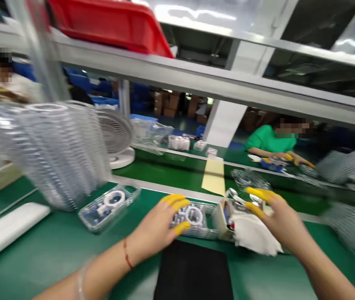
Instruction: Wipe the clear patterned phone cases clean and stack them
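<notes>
Yellow finger covers sit on the fingertips of both hands. My left hand (157,227) grips the left end of a patterned clear phone case (200,217) with a white ring, its thumb on the near side and fingers on the far side. The case seems to lie in a clear plastic tray. To the right, my right hand (281,216) hovers with thumb and fingers apart over a small box (222,220). Shiny metal parts (238,200) and a white cloth (255,235) fill it. A second ringed phone case (110,206) lies left of my left hand.
A black mat (194,271) lies in front of me. Tall stacks of clear trays (58,146) and a fan (113,133) stand at left; more trays (352,229) are at right. Overhead runs a shelf with a red bin (111,25). A person in green (266,139) works opposite.
</notes>
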Demonstrator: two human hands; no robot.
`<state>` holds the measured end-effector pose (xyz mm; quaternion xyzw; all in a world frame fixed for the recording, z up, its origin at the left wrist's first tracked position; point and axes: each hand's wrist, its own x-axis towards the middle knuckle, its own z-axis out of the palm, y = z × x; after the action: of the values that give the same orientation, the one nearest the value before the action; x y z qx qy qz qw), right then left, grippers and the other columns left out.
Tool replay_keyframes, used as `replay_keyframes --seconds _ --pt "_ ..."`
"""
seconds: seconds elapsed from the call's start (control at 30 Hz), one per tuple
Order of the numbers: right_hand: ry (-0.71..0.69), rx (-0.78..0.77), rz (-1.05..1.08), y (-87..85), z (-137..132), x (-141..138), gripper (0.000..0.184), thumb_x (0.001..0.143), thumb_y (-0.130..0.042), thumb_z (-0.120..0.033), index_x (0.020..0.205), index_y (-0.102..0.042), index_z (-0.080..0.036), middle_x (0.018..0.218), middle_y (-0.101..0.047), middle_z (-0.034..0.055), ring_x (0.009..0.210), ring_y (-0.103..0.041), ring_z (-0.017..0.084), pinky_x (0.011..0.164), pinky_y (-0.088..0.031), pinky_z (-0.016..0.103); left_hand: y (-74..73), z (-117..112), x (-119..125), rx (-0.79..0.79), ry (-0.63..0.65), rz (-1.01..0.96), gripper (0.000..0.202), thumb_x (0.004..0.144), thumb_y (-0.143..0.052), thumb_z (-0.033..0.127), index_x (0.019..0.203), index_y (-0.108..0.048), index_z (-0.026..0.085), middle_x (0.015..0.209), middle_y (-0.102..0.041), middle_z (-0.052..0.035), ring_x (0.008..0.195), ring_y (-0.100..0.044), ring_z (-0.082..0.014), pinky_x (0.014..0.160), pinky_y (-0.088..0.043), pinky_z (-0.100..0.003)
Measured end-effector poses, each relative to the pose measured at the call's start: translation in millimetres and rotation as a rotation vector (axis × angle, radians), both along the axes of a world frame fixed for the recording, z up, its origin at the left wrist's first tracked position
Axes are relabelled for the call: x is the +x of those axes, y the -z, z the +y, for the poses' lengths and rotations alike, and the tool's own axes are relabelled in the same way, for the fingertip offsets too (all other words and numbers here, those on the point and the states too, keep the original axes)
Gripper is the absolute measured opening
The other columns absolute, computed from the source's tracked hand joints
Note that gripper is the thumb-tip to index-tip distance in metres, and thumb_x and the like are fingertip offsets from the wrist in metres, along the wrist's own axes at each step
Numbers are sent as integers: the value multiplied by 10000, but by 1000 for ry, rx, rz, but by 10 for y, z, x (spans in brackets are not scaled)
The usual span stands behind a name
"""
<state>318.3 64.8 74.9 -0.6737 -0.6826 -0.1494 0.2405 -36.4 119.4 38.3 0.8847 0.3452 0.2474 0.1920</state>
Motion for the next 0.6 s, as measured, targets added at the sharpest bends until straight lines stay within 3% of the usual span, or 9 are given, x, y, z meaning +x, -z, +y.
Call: replay_keyframes --seconds 0.07,0.2,0.4,0.5,0.6 --pt "22 -136 -43 28 136 58 339 958 -759 -374 1239 -747 -186 1225 -759 124 1156 -701 309 1018 -577 470 77 146 -102 -60 -29 48 662 969 -706 476 1539 -504 207 1636 -497 -189 1563 -395 -401 1267 -357 -628" --pt "48 -282 -122 40 288 59 235 982 -661 -315 1088 -804 -161 1162 -771 151 1098 -713 336 959 -575 449 120 340 -114 -160 -13 136 894 846 -814 551 1583 -454 195 1701 -403 -201 1606 -296 -442 1273 -329 -628" --pt "59 -337 -212 64 246 138 259 920 -523 -140 837 -762 -195 970 -751 132 949 -720 300 885 -568 407 27 488 0 -232 59 184 890 758 -862 453 1539 -510 214 1591 -571 -155 1489 -511 -392 1225 -424 -519" --pt "42 -295 -235 94 253 163 290 917 -477 -163 823 -748 -205 946 -748 152 949 -724 332 882 -579 452 -6 496 24 -235 72 183 933 688 -921 380 1520 -537 206 1536 -622 -158 1430 -573 -397 1192 -465 -496" --pt "10 -251 -244 129 254 205 277 883 -489 -202 737 -722 -231 853 -745 164 842 -738 357 783 -608 488 -45 404 9 -203 44 134 955 697 -940 382 1532 -518 190 1540 -611 -177 1429 -572 -401 1202 -458 -506"
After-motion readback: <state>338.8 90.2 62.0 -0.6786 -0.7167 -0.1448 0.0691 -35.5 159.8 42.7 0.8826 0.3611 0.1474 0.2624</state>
